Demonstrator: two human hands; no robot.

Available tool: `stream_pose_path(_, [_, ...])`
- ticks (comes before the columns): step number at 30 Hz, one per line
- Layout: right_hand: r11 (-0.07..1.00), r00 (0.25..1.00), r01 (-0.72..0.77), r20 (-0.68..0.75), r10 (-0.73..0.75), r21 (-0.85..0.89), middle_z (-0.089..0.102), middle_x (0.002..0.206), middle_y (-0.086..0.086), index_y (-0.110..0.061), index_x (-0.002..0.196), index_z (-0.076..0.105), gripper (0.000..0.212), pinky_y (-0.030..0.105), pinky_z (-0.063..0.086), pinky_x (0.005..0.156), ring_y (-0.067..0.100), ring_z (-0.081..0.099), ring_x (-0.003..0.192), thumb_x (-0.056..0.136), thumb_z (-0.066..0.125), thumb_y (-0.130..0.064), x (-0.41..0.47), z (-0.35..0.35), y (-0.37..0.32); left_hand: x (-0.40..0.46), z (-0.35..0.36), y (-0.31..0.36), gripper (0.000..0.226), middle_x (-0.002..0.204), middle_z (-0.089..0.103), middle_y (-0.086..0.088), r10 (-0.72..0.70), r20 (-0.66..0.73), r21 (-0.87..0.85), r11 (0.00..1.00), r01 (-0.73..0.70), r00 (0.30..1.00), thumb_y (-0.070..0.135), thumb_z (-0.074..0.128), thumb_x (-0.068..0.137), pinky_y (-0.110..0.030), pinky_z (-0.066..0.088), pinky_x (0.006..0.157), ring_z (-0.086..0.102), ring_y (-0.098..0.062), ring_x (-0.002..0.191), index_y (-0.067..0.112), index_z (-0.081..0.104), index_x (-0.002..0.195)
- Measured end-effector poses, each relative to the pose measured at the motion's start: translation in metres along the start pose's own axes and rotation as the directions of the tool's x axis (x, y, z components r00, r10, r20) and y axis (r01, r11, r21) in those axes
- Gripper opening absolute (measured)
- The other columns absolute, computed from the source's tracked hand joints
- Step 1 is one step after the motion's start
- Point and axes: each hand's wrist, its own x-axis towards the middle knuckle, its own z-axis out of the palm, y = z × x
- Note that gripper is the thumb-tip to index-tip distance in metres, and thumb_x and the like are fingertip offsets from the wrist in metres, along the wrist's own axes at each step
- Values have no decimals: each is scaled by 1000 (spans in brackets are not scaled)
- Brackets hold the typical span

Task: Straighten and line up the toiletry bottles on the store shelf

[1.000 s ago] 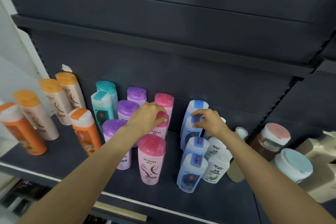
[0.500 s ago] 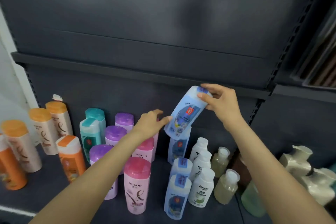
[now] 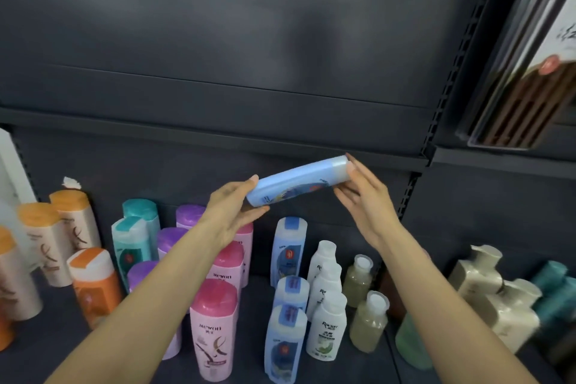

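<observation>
Shelving, dark grey metal: one store shelf [image 3: 358,362] carrying toiletry bottles in loose front-to-back files. Orange-capped bottles [image 3: 93,287] at far left; teal-capped bottles [image 3: 134,237] and purple-capped bottles [image 3: 171,237] next; pink bottles [image 3: 213,330] in the middle, partly behind the left forearm; blue bottles [image 3: 285,343] in a file of three with a vacant spot near the back; white bottles [image 3: 325,324] just beside them; pale clear bottles [image 3: 369,321] further right; cream and teal containers at far right, blurred. Item in hand: one lifted blue bottle [image 3: 299,181], held above the shelf, lying nearly on its side, cap end raised toward the right. Left hand [image 3: 230,212]: grasping the base end, thumb below, fingers over the top. Right hand [image 3: 361,196]: fingers nearly straight against the cap end, steadying, not clenched. Step judged in hand: turning this bottle upright for return to the blue file. Handling notes: rotate with the left hand while the right guides the cap; bring the label to face forward before lowering; set it down in the gap behind the standing blue bottles, square with them; lower straight down, since the neighbouring white and pink bottles stand close and could be knocked over.
</observation>
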Motion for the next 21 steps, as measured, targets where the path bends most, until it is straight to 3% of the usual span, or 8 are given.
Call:
stream_pose_path(3, [996,996,-84,7,84,6,61,121,11,-20,136,47,43,30,50,93,22,64,108,94,52,-30,-3,1,6,-8,-3,1,19,114,63,-16,194,-19,62,979,-192,981,12,71,81,-31,58,81,67,-25,95,9,63,98])
stream_pose_path(7, [995,996,-89,-7,90,42,61,120,12,-18,135,46,40,29,53,89,24,65,104,96,51,-20,-3,1,13,-16,-12,3,49,113,66,-3,396,60,229,888,-399,916,11,77,74,-30,52,90,66,-15,101,21,59,119])
stream_pose_path(12, [944,984,-174,9,179,279,63,116,16,-4,118,53,23,28,56,81,20,66,100,95,48,-2,1,3,18,-27,-17,6,66,122,60,7,509,215,353,755,-552,834,3,78,70,-23,50,92,60,-8,109,26,52,127])
stream_pose_path(15, [933,977,-212,30,212,292,68,107,17,0,108,59,21,29,59,75,22,69,94,93,44,4,-1,4,23,-30,-21,8,68,127,55,5,528,310,387,689,-612,791,-4,77,69,-26,48,98,56,-6,114,33,53,121])
stream_pose_path(18, [937,975,-222,35,221,269,69,104,17,0,105,60,24,31,59,74,25,69,94,93,40,6,-4,5,28,-36,-22,9,70,121,55,9,568,396,466,553,-691,722,-11,75,67,-22,47,98,54,-2,115,38,55,113])
stream_pose_path(21, [931,973,-226,29,228,285,65,110,20,1,114,56,28,33,59,78,29,65,101,93,39,6,-2,8,31,-39,-24,10,67,123,51,13,637,498,517,327,-791,589,-11,75,67,-15,43,98,50,1,117,35,56,111])
